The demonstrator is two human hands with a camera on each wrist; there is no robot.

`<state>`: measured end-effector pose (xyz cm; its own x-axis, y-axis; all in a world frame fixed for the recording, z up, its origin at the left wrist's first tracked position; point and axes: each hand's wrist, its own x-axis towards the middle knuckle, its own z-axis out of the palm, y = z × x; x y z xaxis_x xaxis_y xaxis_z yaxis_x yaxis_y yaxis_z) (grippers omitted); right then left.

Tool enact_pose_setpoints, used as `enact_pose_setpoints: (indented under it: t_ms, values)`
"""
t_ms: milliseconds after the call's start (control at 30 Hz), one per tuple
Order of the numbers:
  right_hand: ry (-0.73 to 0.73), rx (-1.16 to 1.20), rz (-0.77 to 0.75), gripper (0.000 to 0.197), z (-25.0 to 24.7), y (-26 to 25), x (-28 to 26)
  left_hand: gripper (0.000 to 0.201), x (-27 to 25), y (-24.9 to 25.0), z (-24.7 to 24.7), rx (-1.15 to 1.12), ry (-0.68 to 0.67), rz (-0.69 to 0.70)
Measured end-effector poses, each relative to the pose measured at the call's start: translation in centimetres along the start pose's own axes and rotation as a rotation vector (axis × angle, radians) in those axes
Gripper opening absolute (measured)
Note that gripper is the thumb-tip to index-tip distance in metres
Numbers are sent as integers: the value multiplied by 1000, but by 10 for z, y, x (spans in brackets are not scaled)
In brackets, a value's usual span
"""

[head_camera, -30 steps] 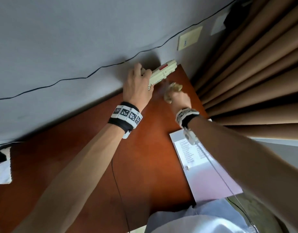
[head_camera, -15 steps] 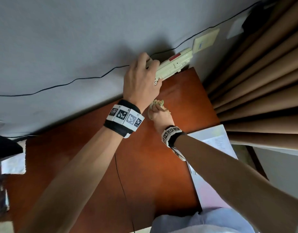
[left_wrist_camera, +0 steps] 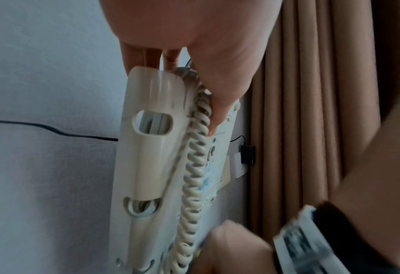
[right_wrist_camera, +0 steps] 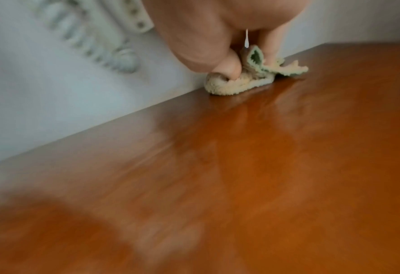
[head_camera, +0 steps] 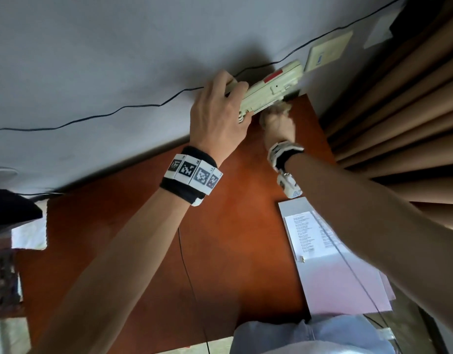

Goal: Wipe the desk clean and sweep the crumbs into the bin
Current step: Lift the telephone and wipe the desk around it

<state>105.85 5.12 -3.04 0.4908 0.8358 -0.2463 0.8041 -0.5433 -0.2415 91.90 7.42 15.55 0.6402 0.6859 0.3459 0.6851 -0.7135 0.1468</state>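
At the far corner of the table [right_wrist_camera: 288, 166], against the wall, the right hand [head_camera: 279, 126] presses a small bunched cloth [right_wrist_camera: 241, 81] onto the wood, thumb and fingers [right_wrist_camera: 227, 68] pinching its folds. The cloth looks soft, light and floppy, so it is best held gathered under the fingertips and pushed flat. The left hand [head_camera: 217, 116] holds the cream telephone [left_wrist_camera: 156, 148] lifted clear, fingers curled round its end and coiled cord [left_wrist_camera: 194, 166]; it seems rigid, light and cord-tethered. No bin is in view.
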Motion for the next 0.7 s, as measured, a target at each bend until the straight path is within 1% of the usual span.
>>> enact_pose_setpoints:
  t_ms: [67, 133, 200, 233, 267, 333, 367, 433, 500, 533, 600, 633, 667, 700]
  values:
    - [-12, -88, -193, 55, 17, -34, -30, 39, 2, 2, -2, 5, -3, -1]
    - [-28, -142, -386, 56, 27, -60, -64, 40, 2, 5, -2, 8, -25, 7]
    - [-109, -131, -518, 47, 26, -59, -77, 40, 1, 7, -1, 16, -37, 22]
    - [-120, -130, -540, 45, 22, -49, -74, 40, 1, 7, -1, 21, -37, 29]
    - [-99, -115, -540, 47, 19, -35, -67, 39, 0, 7, 0, 24, -37, 35]
    - [-48, -91, -470, 56, 9, 4, -42, 37, 0, 7, 1, 22, -18, 41]
    - [-28, -84, -410, 57, -1, 25, -29, 36, 0, 7, 1, 19, -8, 41]
    - [-2, -19, -280, 44, -17, 66, 4, 36, -1, 9, 4, 14, -3, 45]
    - [-18, 9, -120, 30, -27, 92, 33, 36, -2, 10, 6, 18, -14, 59]
    - [-21, 33, -90, 30, -26, 99, 43, 36, -3, 10, 8, 26, -21, 65]
    - [-25, 63, -87, 36, -21, 98, 39, 35, -4, 10, 12, 36, -27, 79]
    - [-37, 63, -105, 37, -23, 95, 25, 35, -4, 10, 14, 37, -28, 79]
    - [-38, 46, -151, 43, -18, 94, 10, 34, -4, 12, 17, 35, -31, 78]
    - [-44, 24, -197, 56, -15, 93, -8, 34, -3, 14, 20, 34, -40, 76]
